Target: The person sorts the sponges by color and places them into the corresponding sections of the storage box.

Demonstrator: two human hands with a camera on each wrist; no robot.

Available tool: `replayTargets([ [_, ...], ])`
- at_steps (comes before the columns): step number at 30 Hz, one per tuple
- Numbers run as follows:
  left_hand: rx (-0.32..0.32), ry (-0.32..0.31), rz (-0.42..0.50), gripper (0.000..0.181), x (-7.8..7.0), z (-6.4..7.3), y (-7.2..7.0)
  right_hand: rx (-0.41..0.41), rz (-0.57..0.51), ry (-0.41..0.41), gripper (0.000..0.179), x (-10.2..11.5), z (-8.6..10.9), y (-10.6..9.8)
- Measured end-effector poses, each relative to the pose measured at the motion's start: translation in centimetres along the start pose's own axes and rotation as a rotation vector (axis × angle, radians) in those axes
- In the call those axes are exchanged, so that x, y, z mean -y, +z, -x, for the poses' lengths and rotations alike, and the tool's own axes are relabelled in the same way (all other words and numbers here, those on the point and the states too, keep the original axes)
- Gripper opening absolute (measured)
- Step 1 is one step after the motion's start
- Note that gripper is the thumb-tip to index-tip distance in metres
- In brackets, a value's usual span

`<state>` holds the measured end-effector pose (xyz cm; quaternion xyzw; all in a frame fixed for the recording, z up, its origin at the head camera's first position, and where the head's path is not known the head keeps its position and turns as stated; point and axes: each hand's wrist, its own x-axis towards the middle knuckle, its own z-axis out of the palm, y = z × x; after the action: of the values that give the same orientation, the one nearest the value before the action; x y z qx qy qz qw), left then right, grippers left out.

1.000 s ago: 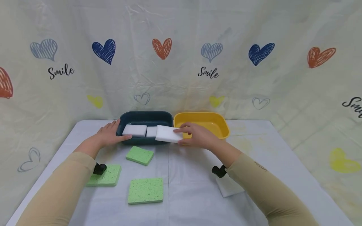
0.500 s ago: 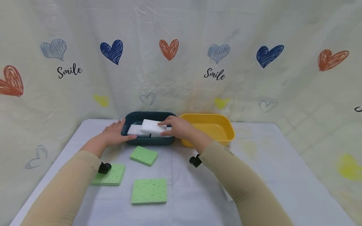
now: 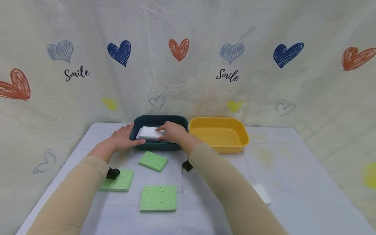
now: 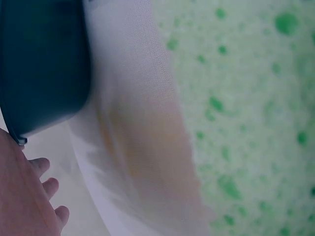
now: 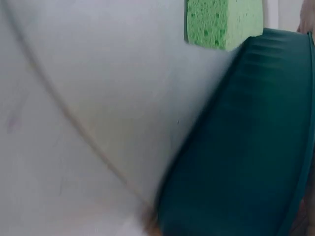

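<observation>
1. white block [image 3: 148, 133]: inside the dark teal tray [image 3: 160, 146], close to its front wall; another white piece [image 3: 138, 134] shows at its left end, and whether the two touch i cannot tell.
2. left hand [image 3: 122, 138]: reaches forward to the tray's left end, fingers straight against the rim, thumb spread wide along the front edge, touching without curling round it.
3. left green sponge [image 3: 123, 183] lies partly behind the left sleeve [image 3: 79, 192]; strips of cloth part it from the small green sponge [image 3: 153, 161], just before the tray, and the near green sponge [image 3: 158, 199].
4. right hand [image 3: 173, 133]: angled forward and left over the tray's right rim, thumb and fingers pinching the block's right end.
5. yellow tray [image 3: 215, 149]: just beside the dark one, leaving hardly a gap.
6. second white block [image 3: 261, 194]: partly behind the right sleeve [image 3: 229, 182]; white cloth [image 3: 288, 166] gives wide room from there to the table's right edge.
</observation>
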<state>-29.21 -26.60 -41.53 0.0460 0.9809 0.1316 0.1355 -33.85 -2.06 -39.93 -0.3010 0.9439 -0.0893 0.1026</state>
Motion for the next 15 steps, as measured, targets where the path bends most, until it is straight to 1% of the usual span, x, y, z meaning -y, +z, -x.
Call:
replayTargets([
  [4,0.0,-0.002,0.01,0.124,-0.39,0.03,0.1,0.012,0.0,0.019,0.048,0.18,-0.18,0.5],
  [7,-0.001,-0.006,0.021,0.123,-0.6,0.06,0.04,0.017,0.008,0.026,0.049,0.18,-0.19,0.52],
  [11,-0.005,-0.004,0.005,0.122,-0.5,-0.01,-0.02,0.007,-0.004,0.009,0.052,0.15,-0.14,0.22],
  [15,-0.004,-0.004,0.001,0.122,-0.32,0.22,-0.17,-0.01,-0.023,-0.017,0.056,0.04,-0.04,-0.04],
])
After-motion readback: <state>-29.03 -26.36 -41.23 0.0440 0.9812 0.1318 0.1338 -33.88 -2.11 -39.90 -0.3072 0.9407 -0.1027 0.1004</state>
